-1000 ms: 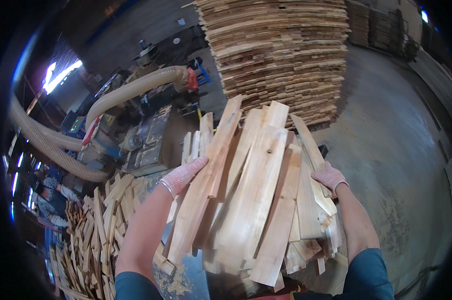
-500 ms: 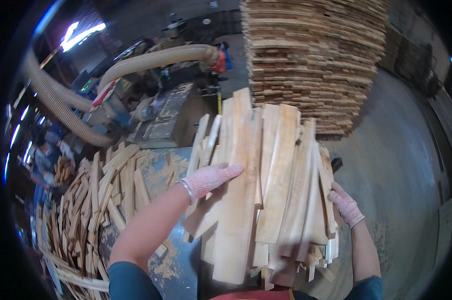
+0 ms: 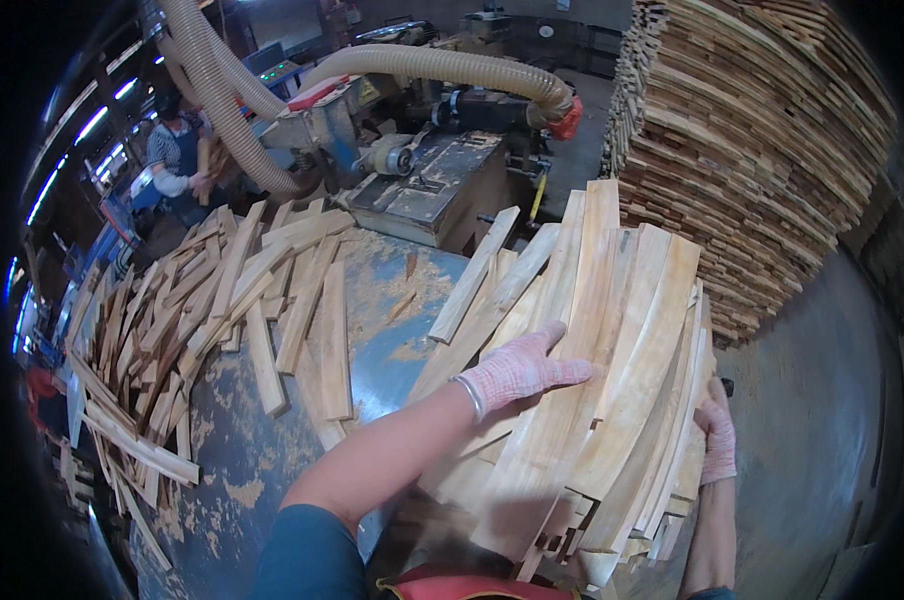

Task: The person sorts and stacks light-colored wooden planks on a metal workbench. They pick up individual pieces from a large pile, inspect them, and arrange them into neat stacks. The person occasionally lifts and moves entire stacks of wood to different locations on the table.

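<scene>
A thick bundle of pale wooden boards (image 3: 640,370) lies fanned out in front of me, longer ones on top and shorter ends showing below. Across its upper face rests my left hand (image 3: 532,370) in a pinkish knit glove, thumb and fingers spread on the wood. My right hand (image 3: 717,432), gloved alike, grips the bundle's right edge; its fingers are partly hidden by the boards. Two narrow strips (image 3: 475,272) lie at a slant beside the bundle's left side.
Many loose wooden strips (image 3: 197,310) are heaped on the left of the blue, sawdust-strewn table (image 3: 257,470). Beyond it stand a machine (image 3: 437,175) and a ribbed hose (image 3: 442,62). A tall board stack (image 3: 747,150) rises at the far right. Another person (image 3: 177,160) stands far left.
My view has swung left, so the scene sits further right. The bundle now tilts to the right, with both hands still on it. More of the table and strip heap shows.
</scene>
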